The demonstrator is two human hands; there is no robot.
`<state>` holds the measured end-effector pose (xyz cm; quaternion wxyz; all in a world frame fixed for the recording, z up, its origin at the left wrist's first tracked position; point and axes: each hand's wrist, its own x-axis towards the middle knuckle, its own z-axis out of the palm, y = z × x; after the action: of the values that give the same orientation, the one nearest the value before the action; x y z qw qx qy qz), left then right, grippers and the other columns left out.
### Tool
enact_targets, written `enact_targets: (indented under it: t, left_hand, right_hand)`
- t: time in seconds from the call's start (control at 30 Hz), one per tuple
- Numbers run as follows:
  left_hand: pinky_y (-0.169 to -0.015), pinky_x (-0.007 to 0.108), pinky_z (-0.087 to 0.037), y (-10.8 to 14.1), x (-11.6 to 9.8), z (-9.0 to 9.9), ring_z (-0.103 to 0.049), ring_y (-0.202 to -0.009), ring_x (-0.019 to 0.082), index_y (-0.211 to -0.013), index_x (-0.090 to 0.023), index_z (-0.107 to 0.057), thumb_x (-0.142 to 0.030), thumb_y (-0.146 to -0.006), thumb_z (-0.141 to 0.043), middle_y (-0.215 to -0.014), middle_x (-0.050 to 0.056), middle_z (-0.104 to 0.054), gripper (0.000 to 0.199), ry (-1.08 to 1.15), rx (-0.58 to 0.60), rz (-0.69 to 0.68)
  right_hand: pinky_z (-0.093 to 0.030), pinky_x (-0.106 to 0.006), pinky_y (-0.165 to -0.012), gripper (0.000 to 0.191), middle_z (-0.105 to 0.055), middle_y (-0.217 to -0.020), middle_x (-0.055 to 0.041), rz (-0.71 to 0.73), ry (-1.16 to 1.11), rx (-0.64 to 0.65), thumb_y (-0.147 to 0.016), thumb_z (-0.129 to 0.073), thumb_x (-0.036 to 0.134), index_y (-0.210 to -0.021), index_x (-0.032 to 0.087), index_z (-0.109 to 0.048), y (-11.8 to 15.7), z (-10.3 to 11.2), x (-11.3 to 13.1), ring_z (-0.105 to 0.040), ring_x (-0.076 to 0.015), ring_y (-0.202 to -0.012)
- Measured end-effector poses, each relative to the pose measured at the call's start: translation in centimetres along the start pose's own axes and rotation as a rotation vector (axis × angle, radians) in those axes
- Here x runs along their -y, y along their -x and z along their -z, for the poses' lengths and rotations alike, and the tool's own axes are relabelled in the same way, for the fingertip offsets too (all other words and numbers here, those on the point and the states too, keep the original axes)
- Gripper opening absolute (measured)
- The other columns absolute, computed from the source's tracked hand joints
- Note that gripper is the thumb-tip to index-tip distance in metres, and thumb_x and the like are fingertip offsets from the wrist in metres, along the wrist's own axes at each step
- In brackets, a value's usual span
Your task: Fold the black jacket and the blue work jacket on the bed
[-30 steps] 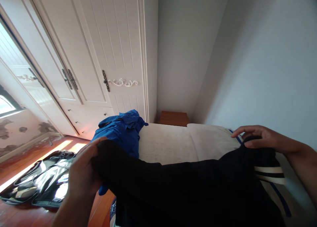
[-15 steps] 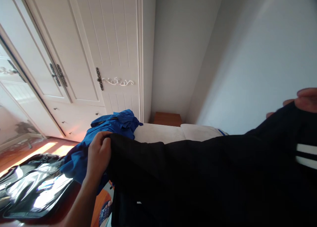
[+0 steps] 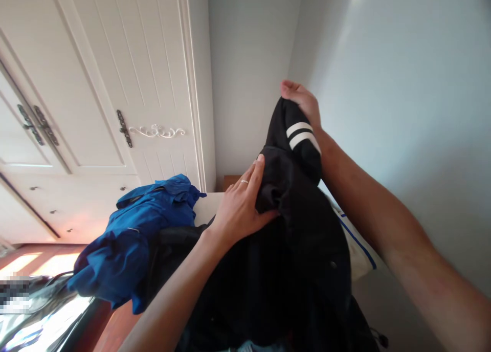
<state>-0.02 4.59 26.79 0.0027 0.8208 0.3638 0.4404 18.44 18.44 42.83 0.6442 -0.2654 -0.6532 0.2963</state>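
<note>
A black jacket (image 3: 307, 229) fills the lower middle of the view, with two white stripes round one sleeve (image 3: 274, 122). My right hand (image 3: 305, 102) is raised and closed on the end of that sleeve, pulling it upward. Lower down, my left hand (image 3: 241, 201) wears a ring and grips the black cloth between thumb and fingers, where the sleeve meets a wider fold. Beside my left forearm lies a crumpled blue garment (image 3: 153, 219). The jacket hides most of what is beneath it.
A white wardrobe (image 3: 153, 75) stands at the left and back. A bed's pale surface (image 3: 209, 206) shows behind the jacket, with a blue-edged pale cloth (image 3: 355, 244) at right. Shiny dark bags (image 3: 46, 316) lie at lower left on the wooden floor (image 3: 118, 326). A wall (image 3: 414, 86) rises at right.
My hands were wide apart with the black jacket stretched between them. Both have come to the middle, the right one now holding the striped sleeve up. The view has shifted to the right.
</note>
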Motion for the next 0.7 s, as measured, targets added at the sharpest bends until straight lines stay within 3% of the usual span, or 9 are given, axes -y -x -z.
enact_targets:
  t: [0.1,0.17,0.2,0.27,0.37,0.43,0.53,0.6,0.7]
  left_hand:
    - [-0.088,0.037,-0.052,-1.7,1.3,-0.3,-0.069,-0.101,0.027,-0.141,-0.019,-0.052,-0.013,-0.077,-0.056,-0.113,0.010,-0.073,0.064,-0.004,-0.067,0.145]
    - [-0.084,0.032,-0.051,-2.5,1.8,0.2,-0.070,-0.092,0.024,-0.117,-0.020,-0.069,-0.008,-0.075,-0.052,-0.098,0.006,-0.076,0.047,0.001,-0.161,0.181]
    - [-0.083,0.030,-0.050,-2.8,1.9,0.6,-0.070,-0.091,0.022,-0.109,-0.020,-0.072,-0.008,-0.075,-0.051,-0.096,0.005,-0.076,0.042,0.007,-0.213,0.179]
    - [-0.082,0.027,-0.049,-3.7,1.9,1.3,-0.069,-0.091,0.020,-0.101,-0.019,-0.074,-0.008,-0.074,-0.051,-0.094,0.003,-0.076,0.038,0.019,-0.312,0.177]
    - [-0.083,0.027,-0.049,-5.4,1.8,2.4,-0.068,-0.091,0.019,-0.100,-0.017,-0.074,-0.008,-0.073,-0.051,-0.093,0.003,-0.076,0.036,-0.003,-0.435,0.194]
    - [-0.084,0.029,-0.049,-6.4,1.7,3.3,-0.068,-0.092,0.019,-0.101,-0.015,-0.074,-0.008,-0.074,-0.053,-0.095,0.004,-0.075,0.035,-0.048,-0.496,0.192]
    - [-0.083,0.028,-0.048,-7.7,1.6,4.5,-0.067,-0.092,0.018,-0.102,-0.012,-0.074,-0.014,-0.078,-0.055,-0.096,0.004,-0.075,0.031,-0.117,-0.522,0.195]
    - [-0.080,0.026,-0.047,-8.2,1.3,5.2,-0.067,-0.090,0.015,-0.101,-0.010,-0.074,-0.018,-0.081,-0.055,-0.094,0.003,-0.075,0.029,-0.148,-0.515,0.207]
    - [-0.076,0.023,-0.045,-8.6,0.6,5.6,-0.066,-0.086,0.013,-0.093,-0.008,-0.076,-0.020,-0.081,-0.053,-0.089,0.002,-0.075,0.028,-0.190,-0.513,0.202]
  right_hand:
    - [-0.038,-0.049,-0.096,0.059,-0.061,-0.085,0.0047,0.045,0.101,0.027,-0.097,0.001,0.029,-0.121,0.003,-0.047,0.6,-0.9,-1.9,-0.061,-0.0137,-0.110]
    - [-0.038,-0.052,-0.104,0.045,-0.066,-0.099,-0.0019,0.041,0.196,0.122,-0.099,-0.039,0.049,-0.121,0.011,-0.050,1.7,-0.1,-3.8,-0.062,-0.0217,-0.114]
    - [-0.039,-0.052,-0.107,0.054,-0.067,-0.109,-0.0063,0.025,0.238,0.155,-0.089,-0.059,0.058,-0.120,0.015,-0.052,2.6,0.6,-4.8,-0.061,-0.0258,-0.117]
    - [-0.037,-0.054,-0.113,0.071,-0.062,-0.127,-0.0130,-0.022,0.322,0.160,-0.074,-0.072,0.069,-0.122,0.020,-0.052,5.3,2.3,-6.1,-0.055,-0.0310,-0.126]
    - [-0.031,-0.056,-0.117,0.078,-0.047,-0.147,-0.0135,-0.062,0.405,0.163,-0.082,-0.060,0.073,-0.141,0.026,-0.043,12.9,4.6,-6.2,-0.040,-0.0316,-0.140]
    - [-0.031,-0.056,-0.117,0.082,-0.037,-0.156,-0.0109,-0.072,0.425,0.295,-0.087,-0.055,0.070,-0.154,0.032,-0.027,19.8,5.7,-5.6,-0.034,-0.0314,-0.144]
    - [-0.011,-0.061,-0.122,0.131,-0.010,-0.166,-0.0091,-0.124,0.705,0.581,-0.061,-0.078,0.073,-0.161,0.032,-0.004,30.4,7.4,-5.5,-0.010,-0.0404,-0.150]
    - [-0.004,-0.066,-0.119,0.157,0.003,-0.164,-0.0133,-0.291,0.906,0.701,-0.044,-0.085,0.071,-0.158,0.024,0.012,36.0,8.8,-6.2,0.000,-0.0459,-0.148]
    - [-0.013,-0.066,-0.117,0.160,0.005,-0.160,-0.0114,-0.553,1.003,0.800,-0.040,-0.084,0.064,-0.147,0.024,0.027,41.1,10.7,-8.0,-0.004,-0.0462,-0.145]
